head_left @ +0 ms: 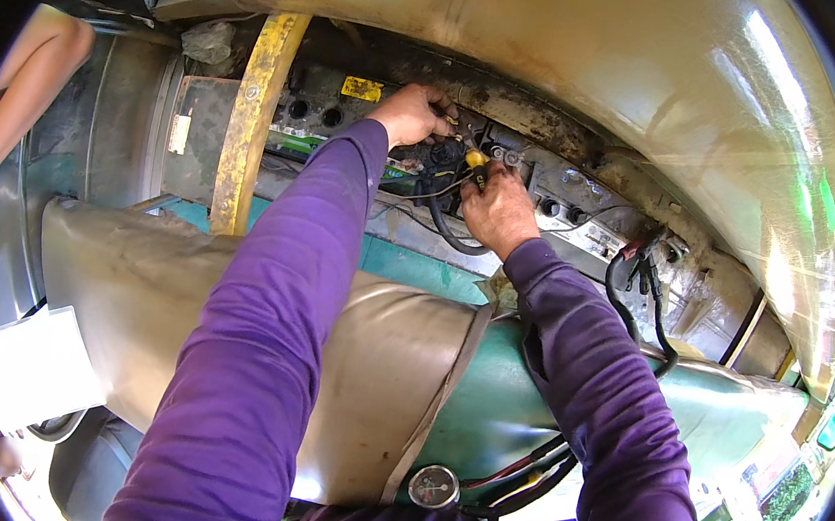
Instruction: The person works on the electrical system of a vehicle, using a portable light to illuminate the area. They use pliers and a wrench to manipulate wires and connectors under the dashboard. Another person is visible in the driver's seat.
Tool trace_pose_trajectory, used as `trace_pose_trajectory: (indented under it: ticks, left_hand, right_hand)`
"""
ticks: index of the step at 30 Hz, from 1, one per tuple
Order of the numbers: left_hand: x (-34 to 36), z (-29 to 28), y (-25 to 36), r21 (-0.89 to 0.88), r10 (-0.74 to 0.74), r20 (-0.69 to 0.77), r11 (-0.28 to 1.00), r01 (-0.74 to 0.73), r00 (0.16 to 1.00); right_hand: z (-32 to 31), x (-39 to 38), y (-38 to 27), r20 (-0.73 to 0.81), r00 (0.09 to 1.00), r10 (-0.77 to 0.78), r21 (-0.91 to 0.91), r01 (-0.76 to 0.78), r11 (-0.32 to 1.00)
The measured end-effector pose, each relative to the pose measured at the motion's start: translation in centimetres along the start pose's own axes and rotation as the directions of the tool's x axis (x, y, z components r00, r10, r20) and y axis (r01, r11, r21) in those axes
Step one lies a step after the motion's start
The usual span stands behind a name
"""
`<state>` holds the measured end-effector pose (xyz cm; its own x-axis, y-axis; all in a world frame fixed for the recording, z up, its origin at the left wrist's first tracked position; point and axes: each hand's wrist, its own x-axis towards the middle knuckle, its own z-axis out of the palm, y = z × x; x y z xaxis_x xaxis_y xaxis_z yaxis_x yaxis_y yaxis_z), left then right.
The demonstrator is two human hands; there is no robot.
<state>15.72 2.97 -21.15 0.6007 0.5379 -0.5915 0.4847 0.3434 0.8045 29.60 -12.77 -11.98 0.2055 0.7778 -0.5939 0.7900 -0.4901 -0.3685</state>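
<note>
In a narrow compartment, several dark battery cases (pixel 575 190) lie in a row among wires and grime. My left hand (pixel 414 116) reaches in from the left, its fingers pinched together near thin wires; whatever lies between the fingertips is too small to make out. Just right of it, my right hand (pixel 503 208) is closed around a tool with a yellow-and-black handle (pixel 477 163). The working end of that tool is lost among the dark fittings. A thick black cable (pixel 448 231) curves below both hands, beside a bundle of black wires (pixel 432 180).
A worn yellow bar (pixel 256 114) crosses the compartment on the left. Brown covering (pixel 355 385) and a green padded surface (pixel 494 409) stretch under my forearms. Black cables (pixel 652 273) hang at right. A round gauge (pixel 434 486) sits near me. Another person's bare limb (pixel 27 87) shows at left.
</note>
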Motion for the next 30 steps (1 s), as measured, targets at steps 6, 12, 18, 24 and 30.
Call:
trace_pose_trajectory:
  ticks: [6,12,18,24,30]
  left_hand:
    - [-0.4,0.1,-0.4,-0.236,-0.093,-0.017,0.968,0.087,0.995]
    - [-0.3,0.2,-0.2,-0.251,-0.119,-0.025,0.962,0.109,0.993]
    - [-0.2,0.2,-0.3,-0.210,-0.105,-0.041,0.973,0.094,0.994]
    - [0.2,0.3,-0.7,-0.250,-0.142,-0.046,0.960,0.126,0.989]
    - [0.6,0.3,-1.1,-0.262,-0.159,-0.061,0.955,0.138,0.985]
  right_hand:
    - [1.4,-0.5,-0.7,-0.003,0.996,-0.091,-0.135,0.090,0.987]
    - [2.4,-0.3,-0.8,-0.015,0.973,-0.232,-0.219,0.223,0.950]
    - [2.7,0.7,-0.1,-0.122,0.959,-0.254,-0.256,0.217,0.942]
    - [3.3,0.6,0.1,-0.316,0.914,-0.256,-0.209,0.196,0.958]
    - [2.6,0.8,-0.2,-0.234,0.943,-0.238,-0.174,0.200,0.964]
